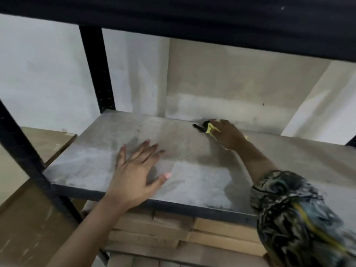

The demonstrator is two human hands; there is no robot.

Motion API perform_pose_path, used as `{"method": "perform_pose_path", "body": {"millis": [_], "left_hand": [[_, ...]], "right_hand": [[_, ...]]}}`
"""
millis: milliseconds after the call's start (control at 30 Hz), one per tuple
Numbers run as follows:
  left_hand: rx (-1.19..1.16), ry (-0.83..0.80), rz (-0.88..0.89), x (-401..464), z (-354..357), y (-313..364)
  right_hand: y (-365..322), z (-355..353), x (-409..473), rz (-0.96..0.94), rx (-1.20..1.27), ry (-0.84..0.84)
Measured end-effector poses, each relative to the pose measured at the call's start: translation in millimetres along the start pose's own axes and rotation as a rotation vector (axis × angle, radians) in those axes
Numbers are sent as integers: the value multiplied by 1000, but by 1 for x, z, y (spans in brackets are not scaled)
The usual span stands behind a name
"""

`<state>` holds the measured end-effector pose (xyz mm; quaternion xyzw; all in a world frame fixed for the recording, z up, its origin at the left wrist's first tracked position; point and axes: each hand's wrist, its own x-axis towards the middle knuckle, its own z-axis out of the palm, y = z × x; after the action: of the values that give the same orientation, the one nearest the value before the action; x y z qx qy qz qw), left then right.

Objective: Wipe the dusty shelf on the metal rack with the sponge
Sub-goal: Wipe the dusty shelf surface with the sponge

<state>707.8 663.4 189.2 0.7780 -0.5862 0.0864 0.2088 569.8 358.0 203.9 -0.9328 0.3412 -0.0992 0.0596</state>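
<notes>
The right hand (pixel 229 134) presses its fingers over the yellow sponge (pixel 211 128) at the back edge of the grey dusty shelf board (pixel 192 170). Just past the fingertips lies a small black object (pixel 200 127), perhaps debris, blurred. A further push could knock it behind. The left hand (pixel 134 178) rests open, fingers spread, nearer the front edge.

The left hand (pixel 134 174) lies palm down with fingers straight and spread, thumb splayed out to its right, bare forearm running back toward the lower left. The right hand (pixel 228 134) reaches farther ahead, palm down, fingers (pixel 215 125) bent over something yellow beneath it; its forearm slants back to the lower right into a dark patterned sleeve (pixel 292 214)
</notes>
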Motion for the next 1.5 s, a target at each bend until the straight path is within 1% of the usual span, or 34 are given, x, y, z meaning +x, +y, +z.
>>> {"method": "perform_pose_path", "body": {"millis": [33,133,267,333,467,533,567,600,667,700,733,833,933,967,1000,1133,1233,1300,1333,1433,1500], "left_hand": [[-19,-1,5,-1,0,-2],[-25,-27,56,-2,0,-3],[-2,-29,82,-2,2,-2],[6,-22,86,-2,4,-2],[10,-26,104,-1,2,1],[22,-28,108,-1,2,1],[21,-28,105,-1,2,0],[18,-27,105,-1,3,0],[15,-30,105,0,3,0],[10,-31,106,0,3,0],[2,-32,104,0,3,-1],[-23,-38,101,1,4,-3],[-38,-32,103,1,5,-6],[-35,-32,105,2,5,-6],[-28,-34,111,1,5,-6],[-42,-33,112,0,7,-7],[-42,-31,117,0,6,-5],[-34,-37,119,1,6,-5],[-38,-45,117,2,6,-5],[-53,-77,102,2,6,-5],[-43,-95,85,3,7,-7]], "right_hand": [[0,2,-1,-4,12,6],[1,1,-23,-129,98,-27],[-23,-14,-114,-336,167,-104],[-34,-19,-160,-420,179,-116],[-41,-29,-216,-502,204,-138],[-40,-40,-218,-490,228,-204],[-37,-47,-210,-459,240,-197],[-34,-54,-198,-397,249,-146],[-24,-67,-159,-287,290,70],[-15,-70,-136,-231,301,152],[-4,-68,-111,-167,280,180],[33,-29,-49,21,99,122],[46,4,-33,150,5,83],[42,3,-36,153,5,83],[39,1,-43,106,9,73],[5,-19,-119,-210,121,-50],[-23,-32,-190,-287,167,-124],[-28,-39,-212,-306,174,-118],[-29,-41,-213,-284,189,-88],[-42,-39,-207,-180,249,93],[-56,-23,-206,-192,194,106]]}}
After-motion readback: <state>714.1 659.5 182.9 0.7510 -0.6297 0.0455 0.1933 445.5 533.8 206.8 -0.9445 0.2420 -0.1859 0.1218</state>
